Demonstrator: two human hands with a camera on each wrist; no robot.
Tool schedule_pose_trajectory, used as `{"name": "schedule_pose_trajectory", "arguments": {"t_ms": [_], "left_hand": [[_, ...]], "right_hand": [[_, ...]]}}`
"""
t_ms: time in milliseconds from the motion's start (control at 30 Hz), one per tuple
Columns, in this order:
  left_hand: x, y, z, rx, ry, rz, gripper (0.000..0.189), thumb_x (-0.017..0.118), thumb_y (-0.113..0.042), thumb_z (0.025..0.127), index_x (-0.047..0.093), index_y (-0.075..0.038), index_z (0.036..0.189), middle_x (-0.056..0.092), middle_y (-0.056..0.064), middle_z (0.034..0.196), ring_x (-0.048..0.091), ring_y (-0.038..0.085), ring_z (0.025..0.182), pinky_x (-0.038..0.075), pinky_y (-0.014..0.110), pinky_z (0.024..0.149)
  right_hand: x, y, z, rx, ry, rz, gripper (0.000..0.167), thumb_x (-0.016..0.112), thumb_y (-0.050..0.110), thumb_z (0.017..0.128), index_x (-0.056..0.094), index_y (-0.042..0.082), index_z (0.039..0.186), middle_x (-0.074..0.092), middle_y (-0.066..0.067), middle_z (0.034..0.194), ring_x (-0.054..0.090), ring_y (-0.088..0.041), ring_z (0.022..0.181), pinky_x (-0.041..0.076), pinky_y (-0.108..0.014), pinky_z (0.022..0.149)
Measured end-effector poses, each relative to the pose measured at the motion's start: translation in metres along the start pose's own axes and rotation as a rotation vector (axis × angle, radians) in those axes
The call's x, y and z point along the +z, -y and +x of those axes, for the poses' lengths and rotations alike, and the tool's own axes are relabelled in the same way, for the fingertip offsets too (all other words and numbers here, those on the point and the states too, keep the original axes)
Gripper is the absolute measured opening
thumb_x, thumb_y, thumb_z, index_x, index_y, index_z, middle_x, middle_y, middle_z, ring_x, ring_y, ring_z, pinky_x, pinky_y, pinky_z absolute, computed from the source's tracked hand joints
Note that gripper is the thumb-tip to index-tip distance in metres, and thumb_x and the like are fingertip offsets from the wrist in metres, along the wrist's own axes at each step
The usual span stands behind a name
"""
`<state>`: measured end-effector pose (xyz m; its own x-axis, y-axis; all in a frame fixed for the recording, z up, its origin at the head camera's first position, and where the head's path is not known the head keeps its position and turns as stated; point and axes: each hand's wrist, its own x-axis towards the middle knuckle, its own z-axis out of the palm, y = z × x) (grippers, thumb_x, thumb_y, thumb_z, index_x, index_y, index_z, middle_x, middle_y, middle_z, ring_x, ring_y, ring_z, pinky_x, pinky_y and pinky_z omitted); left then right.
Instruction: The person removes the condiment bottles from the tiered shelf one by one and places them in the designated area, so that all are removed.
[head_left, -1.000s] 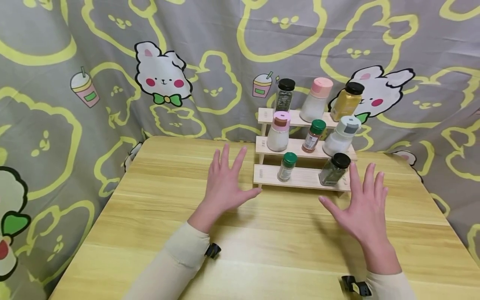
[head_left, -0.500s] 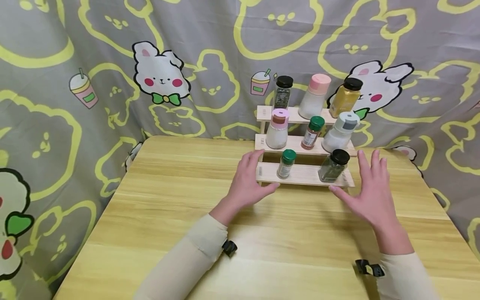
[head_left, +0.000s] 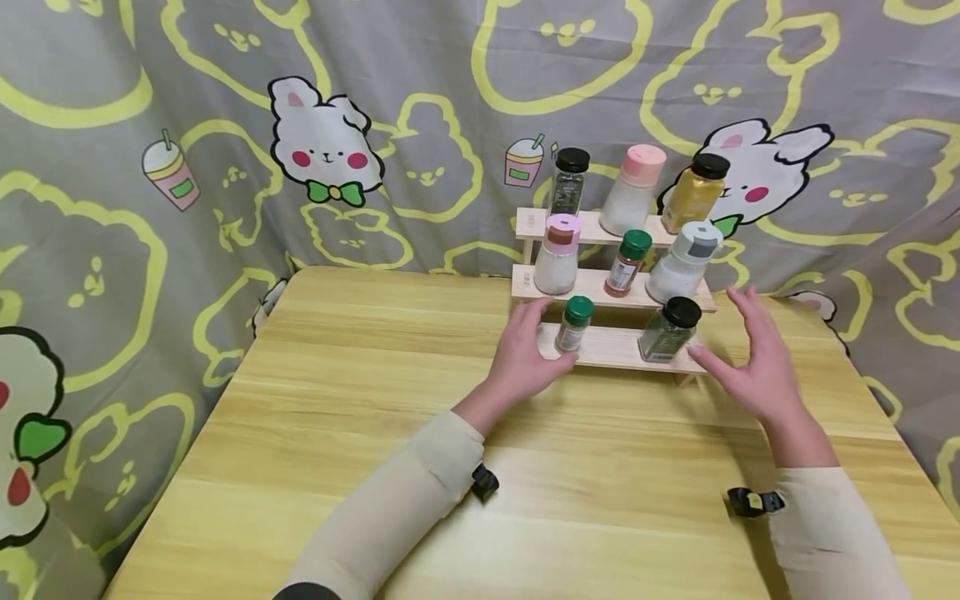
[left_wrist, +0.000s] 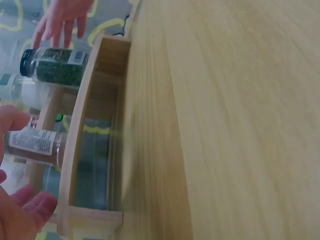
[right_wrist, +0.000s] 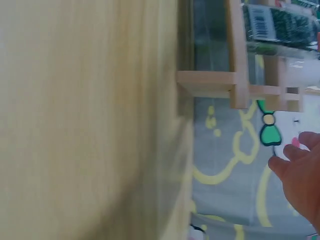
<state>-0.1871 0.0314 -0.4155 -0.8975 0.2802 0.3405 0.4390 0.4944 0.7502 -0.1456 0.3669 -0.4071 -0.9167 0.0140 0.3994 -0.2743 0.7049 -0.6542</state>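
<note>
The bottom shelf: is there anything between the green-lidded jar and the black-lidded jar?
In the head view, only a bare stretch of the bottom shelf lies between the green-lidded jar and the black-lidded jar.

Table (head_left: 337, 367): wood-grain top, rear left corner rounded; rack (head_left: 588, 292) stands on it near the rear edge, right of centre.
Rack: pale wood, three stepped tiers.
Top tier (head_left: 531, 223): herb jar (head_left: 567, 192), pink shaker (head_left: 632, 200), yellow jar (head_left: 693, 202).
Middle tier (head_left: 592, 283): lilac shaker (head_left: 557, 265), red jar (head_left: 622, 271), white shaker (head_left: 678, 271).
Bottom tier (head_left: 615, 350): green-capped jar (head_left: 573, 329) left, black-capped square jar (head_left: 666, 335) right, set apart.
</note>
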Motion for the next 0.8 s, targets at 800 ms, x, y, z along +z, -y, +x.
{"name": "schedule_pose_trajectory", "arguments": {"t_ms": [800], "left_hand": [[0.026, -0.004, 0.008, -0.028, -0.058, -0.049, 0.074, 0.087, -0.023, 0.076, 0.049, -0.013, 0.138, 0.054, 0.002, 0.120, 0.055, 0.018, 0.108, 0.047, 0.027, 0.091]], "right_hand": [[0.028, -0.040, 0.024, -0.025, 0.088, 0.867, 0.069, 0.049, -0.028, 0.085, 0.036, -0.004, 0.148, 0.050, -0.009, 0.136, 0.050, -0.020, 0.122, 0.039, -0.024, 0.104]]}}
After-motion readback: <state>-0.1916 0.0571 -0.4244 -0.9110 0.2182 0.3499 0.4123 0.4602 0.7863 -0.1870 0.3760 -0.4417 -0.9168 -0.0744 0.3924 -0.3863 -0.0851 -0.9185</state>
